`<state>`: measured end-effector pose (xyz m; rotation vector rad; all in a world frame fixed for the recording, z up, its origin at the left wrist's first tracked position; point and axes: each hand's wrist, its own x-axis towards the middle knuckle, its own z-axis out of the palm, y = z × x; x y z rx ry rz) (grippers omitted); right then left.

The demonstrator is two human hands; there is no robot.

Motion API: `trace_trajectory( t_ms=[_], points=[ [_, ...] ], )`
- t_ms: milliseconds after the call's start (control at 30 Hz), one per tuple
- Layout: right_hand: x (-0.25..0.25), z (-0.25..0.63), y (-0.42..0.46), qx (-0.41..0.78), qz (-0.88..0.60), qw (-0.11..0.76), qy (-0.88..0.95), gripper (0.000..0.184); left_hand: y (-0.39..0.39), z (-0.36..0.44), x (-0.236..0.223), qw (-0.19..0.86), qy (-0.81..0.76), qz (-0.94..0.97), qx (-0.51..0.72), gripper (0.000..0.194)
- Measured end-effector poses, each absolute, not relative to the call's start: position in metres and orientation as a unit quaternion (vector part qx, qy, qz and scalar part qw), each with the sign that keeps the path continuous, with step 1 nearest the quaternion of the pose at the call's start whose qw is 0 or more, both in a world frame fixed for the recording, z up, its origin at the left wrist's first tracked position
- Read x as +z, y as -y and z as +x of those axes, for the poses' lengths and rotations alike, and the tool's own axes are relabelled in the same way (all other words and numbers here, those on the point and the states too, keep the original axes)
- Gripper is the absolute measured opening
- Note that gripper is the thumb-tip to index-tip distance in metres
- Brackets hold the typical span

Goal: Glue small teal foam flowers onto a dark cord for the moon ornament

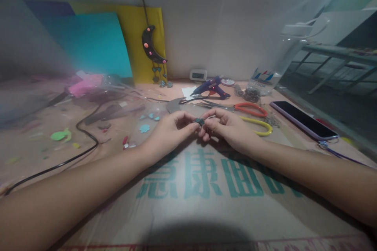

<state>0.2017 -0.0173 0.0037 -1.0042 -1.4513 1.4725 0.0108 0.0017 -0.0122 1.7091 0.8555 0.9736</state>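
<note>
Both hands meet over the printed cardboard sheet (203,211), closed on a small dark teal piece (200,121). Its exact shape is partly covered by the fingers. My left hand (175,127) pinches its left side between thumb and forefinger. From the other side, my right hand (224,125) grips it with thumb and bent fingers. To the left lie a light blue flower-shaped cutout (144,128) and several small blue pieces (151,116). Orange-handled scissors (250,108) and a yellow handle (262,126) are just beyond my right hand. A grey crescent (175,105) lies behind my left hand.
A purple glue gun (212,86) rests near the wall beside a small digital clock (198,74). A dark moon ornament (150,45) hangs before yellow card (126,39). To the right are a phone (303,119) and clear bottle (268,66). A black cable (88,149) crosses the left.
</note>
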Motion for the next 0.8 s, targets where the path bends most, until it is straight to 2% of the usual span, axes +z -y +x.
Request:
trace_trajectory(
  t_ms=[233,333,433,500,600,800],
  points=[
    [0.005,0.203,0.018,0.551,-0.396,0.389,0.623,0.029,-0.001,0.012,-0.009,0.443,-0.382,0.709,0.393,0.016],
    [0.002,0.205,0.017,0.548,-0.375,0.397,0.634,0.039,-0.002,0.012,-0.008,0.442,-0.386,0.707,0.395,0.016],
    [-0.001,0.208,0.012,0.509,-0.369,0.442,0.639,0.052,-0.003,0.012,-0.007,0.453,-0.401,0.690,0.398,0.016],
    [-0.002,0.212,0.007,0.445,-0.388,0.496,0.636,0.049,-0.005,0.012,-0.006,0.471,-0.413,0.670,0.399,0.018],
    [-0.001,0.218,-0.001,0.340,-0.430,0.558,0.622,0.033,-0.007,0.012,-0.005,0.501,-0.417,0.642,0.404,0.020],
    [0.008,0.221,-0.004,0.268,-0.508,0.536,0.619,0.022,-0.012,0.013,-0.010,0.544,-0.400,0.602,0.425,0.022]
  ],
)
